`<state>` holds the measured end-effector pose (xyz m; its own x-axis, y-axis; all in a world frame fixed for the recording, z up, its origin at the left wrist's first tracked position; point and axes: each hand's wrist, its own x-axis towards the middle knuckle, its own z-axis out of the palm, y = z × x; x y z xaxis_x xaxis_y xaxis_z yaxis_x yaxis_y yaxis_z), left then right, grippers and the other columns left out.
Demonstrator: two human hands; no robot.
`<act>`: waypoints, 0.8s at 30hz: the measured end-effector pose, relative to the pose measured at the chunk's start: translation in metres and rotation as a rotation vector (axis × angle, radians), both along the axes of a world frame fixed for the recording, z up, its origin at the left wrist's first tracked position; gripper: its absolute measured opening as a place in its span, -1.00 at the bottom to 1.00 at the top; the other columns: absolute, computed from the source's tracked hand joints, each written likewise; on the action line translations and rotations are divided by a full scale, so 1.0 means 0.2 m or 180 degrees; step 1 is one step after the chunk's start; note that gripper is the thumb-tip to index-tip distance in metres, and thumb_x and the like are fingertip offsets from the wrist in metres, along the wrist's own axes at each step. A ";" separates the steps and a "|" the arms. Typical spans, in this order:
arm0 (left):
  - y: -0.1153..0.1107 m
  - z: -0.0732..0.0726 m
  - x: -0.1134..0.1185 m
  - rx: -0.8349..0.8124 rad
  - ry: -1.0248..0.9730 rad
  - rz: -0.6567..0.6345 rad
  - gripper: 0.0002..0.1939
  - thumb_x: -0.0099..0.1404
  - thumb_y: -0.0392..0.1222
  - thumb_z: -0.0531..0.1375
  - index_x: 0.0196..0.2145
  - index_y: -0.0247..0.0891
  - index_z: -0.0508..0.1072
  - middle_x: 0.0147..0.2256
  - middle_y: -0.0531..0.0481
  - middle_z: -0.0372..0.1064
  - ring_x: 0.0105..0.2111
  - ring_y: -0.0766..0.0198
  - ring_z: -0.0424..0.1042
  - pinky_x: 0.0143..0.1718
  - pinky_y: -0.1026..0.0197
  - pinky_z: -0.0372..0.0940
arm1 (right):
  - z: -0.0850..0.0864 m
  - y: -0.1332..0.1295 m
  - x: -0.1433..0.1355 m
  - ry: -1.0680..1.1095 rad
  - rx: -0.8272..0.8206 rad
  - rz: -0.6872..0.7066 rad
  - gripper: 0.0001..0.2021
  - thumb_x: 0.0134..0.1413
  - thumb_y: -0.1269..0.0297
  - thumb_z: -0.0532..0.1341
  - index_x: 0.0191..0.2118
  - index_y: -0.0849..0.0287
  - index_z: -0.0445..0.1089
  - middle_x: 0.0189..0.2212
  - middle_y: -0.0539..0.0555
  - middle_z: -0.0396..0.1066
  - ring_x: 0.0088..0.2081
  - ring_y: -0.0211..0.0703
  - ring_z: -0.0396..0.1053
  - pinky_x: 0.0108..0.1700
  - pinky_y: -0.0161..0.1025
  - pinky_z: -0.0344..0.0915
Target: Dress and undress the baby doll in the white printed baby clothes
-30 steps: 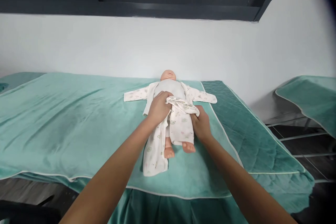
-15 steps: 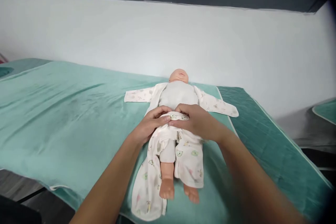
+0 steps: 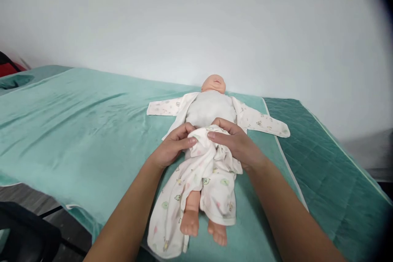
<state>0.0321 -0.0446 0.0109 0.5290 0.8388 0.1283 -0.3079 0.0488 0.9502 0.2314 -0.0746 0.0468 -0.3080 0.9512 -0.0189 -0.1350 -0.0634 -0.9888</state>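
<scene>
A baby doll (image 3: 214, 83) lies on its back, its head by the wall and its bare feet towards me. Its white printed top (image 3: 260, 120) lies open, sleeves spread wide, over a pale grey-white torso. At the doll's waist, my left hand (image 3: 176, 144) pinches one side of the bunched waist of white printed baby pants (image 3: 201, 159). My right hand (image 3: 235, 141) grips the other side, thumb on top of the cloth. One pant leg covers the doll's leg on the right down to the ankle. The other leg of the pants hangs loosely beside the left-hand foot.
The doll rests on a light green sheet (image 3: 76, 139) over a table against a white wall (image 3: 153, 32). A darker green quilted cover (image 3: 331, 180) lies to the right. A black object (image 3: 27, 229) stands below the table's front left edge.
Both hands have gathered and pulled up more of the pants' cloth, which now covers the doll's left-hand thigh. My right thumb has shifted onto the top of the cloth. The view has moved slightly.
</scene>
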 end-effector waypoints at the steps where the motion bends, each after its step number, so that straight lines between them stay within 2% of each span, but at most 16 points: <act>1: 0.00 -0.01 0.01 -0.0051 -0.0162 0.0121 -0.72 0.19 -0.07 0.33 -0.38 -0.25 0.32 -0.46 0.10 0.29 -0.46 0.37 0.26 -0.39 0.33 0.16 | 0.00 0.00 0.00 -0.0057 0.0065 0.0081 -0.72 0.04 0.07 0.34 -0.38 0.13 0.29 -0.54 -0.11 0.27 -0.51 -0.31 0.20 -0.44 -0.36 0.13; 4: 0.00 -0.02 0.02 -0.0258 -0.0475 0.0379 -0.70 0.20 -0.06 0.32 -0.38 -0.22 0.27 -0.53 0.15 0.23 -0.55 0.40 0.21 -0.49 0.36 0.13 | 0.02 0.00 0.01 -0.0445 0.0269 0.0516 -0.74 0.03 0.12 0.35 -0.29 0.13 0.33 -0.48 -0.10 0.31 -0.47 -0.31 0.23 -0.42 -0.36 0.15; 7: -0.01 -0.01 0.03 -0.0273 -0.0594 0.0531 -0.71 0.24 -0.04 0.29 -0.38 -0.22 0.25 -0.54 0.15 0.22 -0.59 0.43 0.16 -0.54 0.38 0.11 | 0.04 0.01 0.02 -0.0938 0.0493 0.1100 -0.71 -0.03 0.18 0.39 -0.21 0.15 0.38 -0.32 -0.06 0.39 -0.31 -0.25 0.31 -0.29 -0.33 0.22; 9: -0.01 0.00 0.02 -0.0203 -0.0490 0.0531 -0.71 0.27 0.01 0.26 -0.36 -0.23 0.27 -0.53 0.14 0.23 -0.59 0.43 0.16 -0.55 0.38 0.11 | 0.05 0.01 0.01 -0.1113 0.0496 0.1261 -0.73 -0.02 0.20 0.38 -0.20 0.16 0.41 -0.26 -0.02 0.43 -0.24 -0.19 0.34 -0.21 -0.29 0.25; 11: -0.02 0.00 0.01 -0.0049 -0.0229 0.0448 -0.69 0.27 0.07 0.25 -0.30 -0.24 0.33 -0.50 0.13 0.25 -0.57 0.44 0.18 -0.53 0.39 0.11 | 0.04 0.01 0.01 -0.0932 0.0350 0.1031 -0.77 0.00 0.20 0.36 -0.23 0.17 0.42 -0.29 -0.03 0.43 -0.26 -0.18 0.35 -0.23 -0.29 0.25; 13: -0.03 0.00 0.01 0.0137 0.0065 0.0236 -0.62 0.21 0.10 0.29 -0.20 -0.23 0.39 -0.45 0.11 0.28 -0.51 0.41 0.23 -0.48 0.38 0.14 | 0.02 0.01 0.01 -0.0421 0.0207 0.0540 -0.79 0.01 0.19 0.36 -0.26 0.16 0.41 -0.37 -0.06 0.41 -0.33 -0.22 0.34 -0.29 -0.32 0.24; 16: -0.04 0.01 0.00 0.0255 0.0445 -0.0106 -0.53 0.07 -0.01 0.41 -0.11 -0.21 0.43 -0.32 0.05 0.36 -0.33 0.29 0.34 -0.34 0.33 0.22 | -0.01 0.01 0.01 0.0451 -0.0025 0.0023 -0.76 0.01 0.15 0.36 -0.25 0.14 0.40 -0.42 -0.06 0.40 -0.40 -0.24 0.35 -0.34 -0.32 0.26; 18: -0.04 0.01 0.00 0.0195 0.0567 -0.0202 -0.56 0.04 -0.10 0.44 -0.14 -0.24 0.45 -0.28 0.02 0.39 -0.27 0.23 0.37 -0.27 0.29 0.25 | -0.03 0.01 0.01 0.0788 -0.0172 0.0002 -0.72 0.00 0.13 0.38 -0.22 0.14 0.40 -0.41 -0.03 0.42 -0.41 -0.20 0.37 -0.33 -0.28 0.29; 20: -0.03 0.00 0.00 0.0077 0.0509 -0.0212 -0.60 0.05 -0.11 0.43 -0.17 -0.28 0.48 -0.28 -0.01 0.41 -0.30 0.24 0.37 -0.28 0.27 0.26 | -0.04 0.01 0.01 0.0861 -0.0217 0.0101 -0.70 -0.01 0.14 0.39 -0.20 0.14 0.40 -0.41 -0.01 0.43 -0.40 -0.19 0.39 -0.32 -0.27 0.31; 22: -0.02 -0.01 0.00 -0.0070 0.0284 -0.0125 -0.60 0.07 -0.08 0.41 -0.18 -0.30 0.47 -0.31 -0.02 0.42 -0.36 0.27 0.37 -0.32 0.27 0.27 | -0.04 0.01 0.02 0.0737 -0.0183 0.0233 -0.71 0.01 0.14 0.38 -0.18 0.14 0.41 -0.41 -0.02 0.43 -0.39 -0.21 0.38 -0.32 -0.29 0.31; 24: -0.02 -0.03 0.01 -0.0191 -0.0008 0.0129 -0.63 0.10 -0.05 0.40 -0.21 -0.28 0.45 -0.37 0.02 0.39 -0.42 0.32 0.34 -0.38 0.30 0.25 | -0.02 0.01 0.02 0.0401 -0.0047 0.0411 -0.72 0.02 0.13 0.38 -0.19 0.15 0.43 -0.38 -0.02 0.44 -0.37 -0.24 0.38 -0.34 -0.33 0.29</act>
